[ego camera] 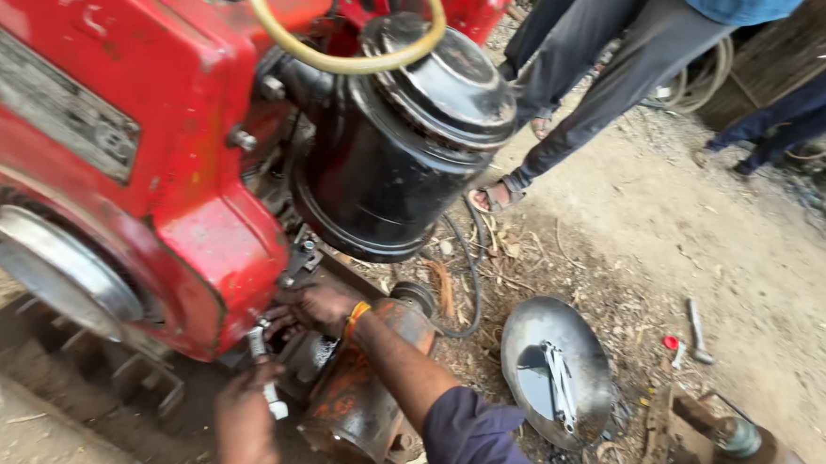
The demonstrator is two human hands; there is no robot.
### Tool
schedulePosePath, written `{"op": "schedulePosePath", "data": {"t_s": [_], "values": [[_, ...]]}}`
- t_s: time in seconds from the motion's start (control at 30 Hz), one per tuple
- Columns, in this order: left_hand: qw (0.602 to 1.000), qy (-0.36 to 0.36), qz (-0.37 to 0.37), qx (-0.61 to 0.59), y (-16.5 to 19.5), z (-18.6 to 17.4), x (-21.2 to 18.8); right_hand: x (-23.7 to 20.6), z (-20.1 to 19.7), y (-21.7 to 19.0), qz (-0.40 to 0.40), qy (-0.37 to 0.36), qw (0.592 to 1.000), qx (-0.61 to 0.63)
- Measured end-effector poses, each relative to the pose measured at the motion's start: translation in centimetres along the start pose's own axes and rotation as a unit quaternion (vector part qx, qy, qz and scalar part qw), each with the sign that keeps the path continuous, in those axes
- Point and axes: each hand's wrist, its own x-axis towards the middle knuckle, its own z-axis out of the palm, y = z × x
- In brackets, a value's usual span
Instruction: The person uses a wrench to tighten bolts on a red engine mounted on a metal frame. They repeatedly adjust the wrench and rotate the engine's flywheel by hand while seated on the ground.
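Gripping a small metal wrench [264,370], left hand [245,421] is closed round it beneath red engine [144,143]; right hand [320,307], fingers curled, presses at engine's underside beside black canister [389,155]

I see a red engine housing [128,104], glossy black canister [388,165], yellow hose [347,61], orange wristband [357,318], rusty orange cylinder [357,399], silver pan [557,367], navy sleeve [477,447]

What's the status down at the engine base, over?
Left hand gripping a metal wrench under the red engine. Right hand pressed on the fitting beside it. Black canister overhangs; rusty orange cylinder crowds underneath.
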Motion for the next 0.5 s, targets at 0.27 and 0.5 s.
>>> {"op": "schedulePosePath", "data": {"t_s": [0.27, 0.5], "values": [[0.978, -0.083, 0.067, 0.179, 2.0, -4.7, 3.4, -0.3, 0.1, 0.5, -0.016, 0.016, 0.998, -0.061], [0.990, -0.081, 0.064, 0.099, -1.6, 0.3, -0.5, 1.0, -0.7, 1.5, -0.031, 0.069, 0.996, -0.039]]}}
